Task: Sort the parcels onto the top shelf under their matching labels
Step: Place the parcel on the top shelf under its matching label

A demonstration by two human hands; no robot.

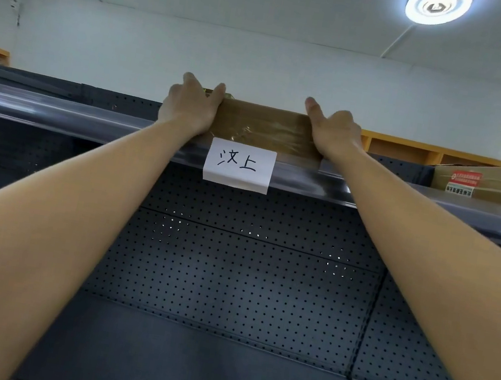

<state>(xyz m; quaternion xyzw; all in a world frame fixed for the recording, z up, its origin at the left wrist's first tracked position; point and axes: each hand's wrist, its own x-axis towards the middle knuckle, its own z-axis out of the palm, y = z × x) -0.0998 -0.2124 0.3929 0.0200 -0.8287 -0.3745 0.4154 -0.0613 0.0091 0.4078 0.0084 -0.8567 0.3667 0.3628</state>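
Both our bare forearms run up from the lower corners to mid-frame, where our left hand [190,108] and right hand [333,134] clamp the ends of a flat brown cardboard parcel wrapped in clear tape [262,127]. It sits on the dark grey metal top shelf [89,124], directly above the white handwritten paper label [239,164]. We judge it stiff, light, slightly slick; the ends grip best.
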